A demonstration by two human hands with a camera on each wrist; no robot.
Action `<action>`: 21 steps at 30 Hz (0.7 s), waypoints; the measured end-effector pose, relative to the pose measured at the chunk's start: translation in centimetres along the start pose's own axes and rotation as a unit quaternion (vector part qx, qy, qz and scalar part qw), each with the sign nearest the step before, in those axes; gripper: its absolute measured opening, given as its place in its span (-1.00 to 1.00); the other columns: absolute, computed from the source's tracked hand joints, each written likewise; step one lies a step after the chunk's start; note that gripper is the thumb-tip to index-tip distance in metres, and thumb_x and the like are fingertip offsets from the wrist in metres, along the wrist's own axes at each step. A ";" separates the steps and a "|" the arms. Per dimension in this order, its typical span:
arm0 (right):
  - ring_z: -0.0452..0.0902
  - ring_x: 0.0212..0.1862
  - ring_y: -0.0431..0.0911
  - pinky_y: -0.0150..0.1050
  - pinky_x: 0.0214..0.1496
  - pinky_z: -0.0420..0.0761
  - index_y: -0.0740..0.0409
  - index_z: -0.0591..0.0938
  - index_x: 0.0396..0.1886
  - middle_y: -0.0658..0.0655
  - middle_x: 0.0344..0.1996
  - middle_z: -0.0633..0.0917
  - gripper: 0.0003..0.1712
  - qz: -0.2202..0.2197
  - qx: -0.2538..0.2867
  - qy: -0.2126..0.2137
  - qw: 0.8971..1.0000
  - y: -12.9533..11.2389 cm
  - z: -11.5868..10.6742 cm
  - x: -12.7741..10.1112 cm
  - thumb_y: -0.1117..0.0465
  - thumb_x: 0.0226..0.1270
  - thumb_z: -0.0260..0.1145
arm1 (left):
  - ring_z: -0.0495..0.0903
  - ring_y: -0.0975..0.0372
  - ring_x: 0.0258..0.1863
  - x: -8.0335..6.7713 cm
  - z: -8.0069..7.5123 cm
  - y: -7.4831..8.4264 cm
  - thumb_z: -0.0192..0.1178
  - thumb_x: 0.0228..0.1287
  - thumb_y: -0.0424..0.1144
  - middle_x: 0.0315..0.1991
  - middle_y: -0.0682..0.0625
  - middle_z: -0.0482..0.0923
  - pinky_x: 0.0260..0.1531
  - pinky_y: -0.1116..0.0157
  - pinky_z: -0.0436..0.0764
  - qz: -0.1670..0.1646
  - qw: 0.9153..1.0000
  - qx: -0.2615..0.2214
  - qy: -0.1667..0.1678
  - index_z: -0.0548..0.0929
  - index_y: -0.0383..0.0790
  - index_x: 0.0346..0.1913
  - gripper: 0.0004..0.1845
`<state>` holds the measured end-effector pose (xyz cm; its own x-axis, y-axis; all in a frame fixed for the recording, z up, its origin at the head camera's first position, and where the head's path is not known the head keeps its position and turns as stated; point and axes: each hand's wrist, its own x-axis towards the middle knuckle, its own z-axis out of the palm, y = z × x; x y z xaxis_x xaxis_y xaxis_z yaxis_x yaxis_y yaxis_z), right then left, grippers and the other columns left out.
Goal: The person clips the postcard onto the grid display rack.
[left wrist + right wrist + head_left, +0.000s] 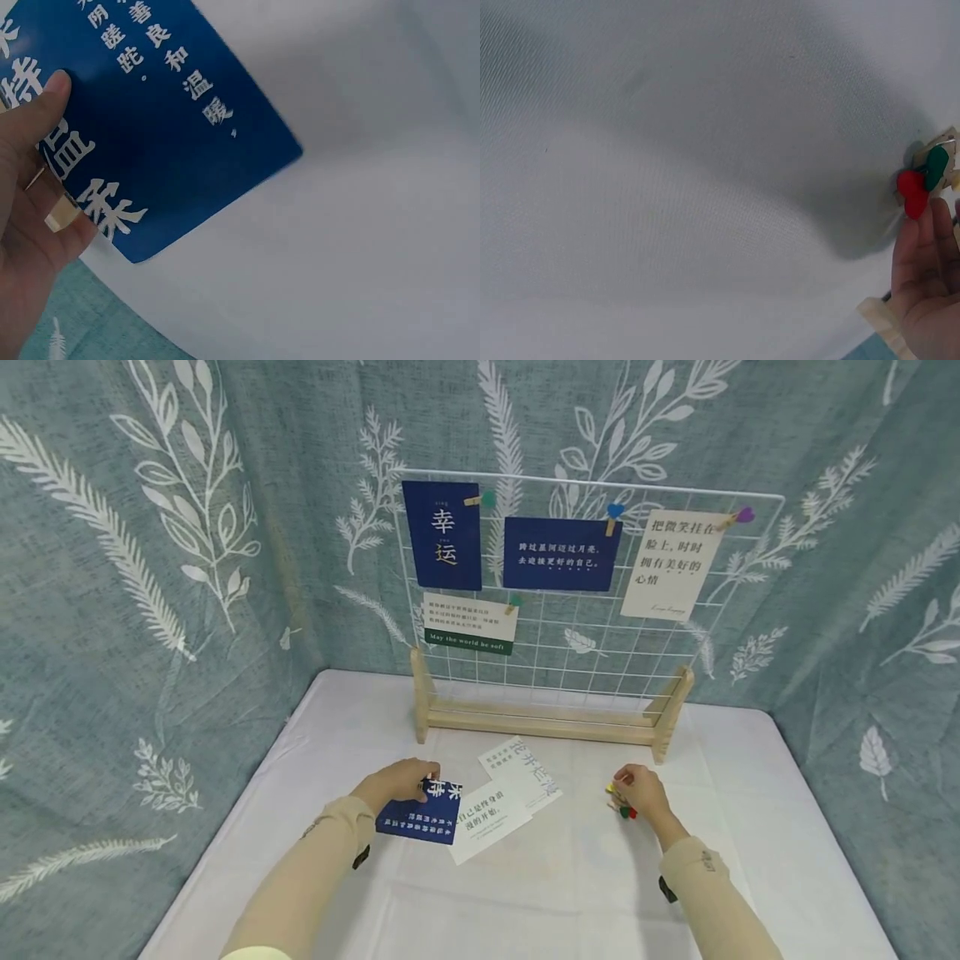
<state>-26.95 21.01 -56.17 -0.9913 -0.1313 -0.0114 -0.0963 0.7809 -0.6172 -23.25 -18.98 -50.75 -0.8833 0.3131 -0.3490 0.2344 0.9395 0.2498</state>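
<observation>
My left hand pinches a dark blue card with white Chinese characters, the thumb lying across its printed face in the left wrist view. Behind the card's edge, a small pale piece shows among the fingers. On the right side of the table, my right hand has its fingertips at a small pile of wooden clothespins with coloured hearts. A red heart and a green heart show just beyond the fingers. The thumb is mostly hidden there.
Two white printed cards overlap on the white table, right of the blue card. Behind them stands a white wire grid on a wooden base. Several cards hang from it by heart clothespins. Patterned curtains surround the table.
</observation>
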 end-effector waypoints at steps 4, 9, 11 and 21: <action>0.54 -0.43 -0.04 -0.30 -0.43 0.50 0.40 0.59 -0.28 0.29 -0.41 0.67 -0.84 0.009 0.004 -0.004 1.000 0.2 0.1 0.0 0.34 0.24 0.22 | 0.50 -0.01 0.08 0.1 -0.8 0.6 0.25 0.16 -0.37 0.03 -0.17 0.56 0.21 0.01 0.43 0.018 0.999 -0.012 -0.024 0.54 -0.24 0.02 -0.67; 0.55 -0.43 -0.05 -0.31 -0.44 0.49 0.40 0.59 -0.27 0.29 -0.40 0.68 -0.83 0.018 0.010 -0.009 1.000 0.2 0.1 0.1 0.33 0.25 0.22 | 0.35 -0.10 0.28 0.0 -1.7 1.3 0.07 0.32 -0.39 0.25 -0.27 0.40 0.32 -0.01 0.30 0.027 0.999 -0.032 -0.034 0.36 -0.36 0.28 -0.54; 0.54 -0.44 -0.06 -0.32 -0.45 0.49 0.40 0.59 -0.27 0.29 -0.40 0.67 -0.83 0.021 0.008 -0.009 1.000 0.2 0.1 0.2 0.32 0.25 0.22 | 0.28 -0.12 0.33 -0.1 -2.0 1.6 -0.02 0.39 -0.39 0.31 -0.30 0.32 0.35 -0.01 0.25 0.026 0.998 -0.049 -0.034 0.26 -0.38 0.35 -0.51; 0.50 -0.48 -0.08 -0.34 -0.50 0.44 0.40 0.59 -0.29 0.26 -0.46 0.64 -0.83 0.012 0.008 -0.002 1.000 0.1 0.2 0.2 0.32 0.21 0.27 | 0.19 -0.16 0.37 -0.5 -3.6 2.6 -0.18 0.45 -0.43 0.36 -0.40 0.17 0.38 -0.03 0.19 0.038 0.994 -0.104 -0.022 0.07 -0.45 0.39 -0.50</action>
<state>-27.15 20.98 -56.38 -0.9928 -0.1162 -0.0295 -0.0719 0.7742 -0.6289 -23.67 -17.18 -46.72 -0.8461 0.3925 -0.3607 0.2070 0.8655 0.4562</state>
